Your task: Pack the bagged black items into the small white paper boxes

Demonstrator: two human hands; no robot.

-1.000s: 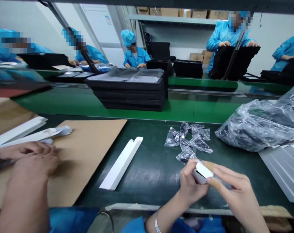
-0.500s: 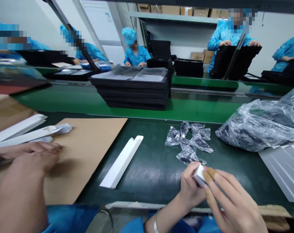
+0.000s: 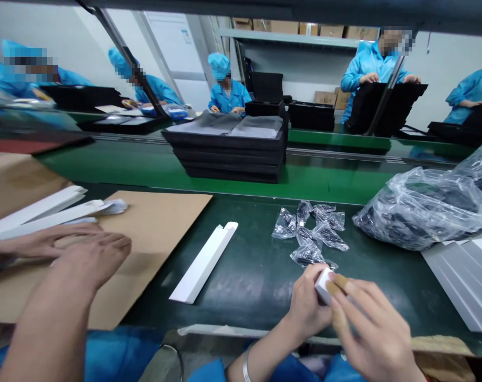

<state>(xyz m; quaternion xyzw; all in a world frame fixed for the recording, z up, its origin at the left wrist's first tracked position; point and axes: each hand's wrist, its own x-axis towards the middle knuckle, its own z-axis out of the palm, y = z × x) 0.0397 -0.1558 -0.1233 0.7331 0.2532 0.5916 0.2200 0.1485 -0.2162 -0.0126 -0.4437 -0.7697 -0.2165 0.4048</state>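
Note:
My left hand is wrapped round a narrow white paper box, its end pointing up and away from me. The thumb and fingers of my right hand close on that same end; some fingertips wear tan finger covers. Just beyond my hands lie several small clear bags with black cables in them. To the left, a long white box lies on the dark green bench, its flap end away from me. How far the held box extends inside my left hand is hidden.
A co-worker's hands work over a cardboard sheet at left, near white boxes. At right are a big clear bag of cables and flat white cartons. Black trays stand stacked on the green conveyor.
My view has shifted slightly. Both my hands stay on the white box, with the right fingers still at its end. The co-worker's near hand has moved right over the cardboard.

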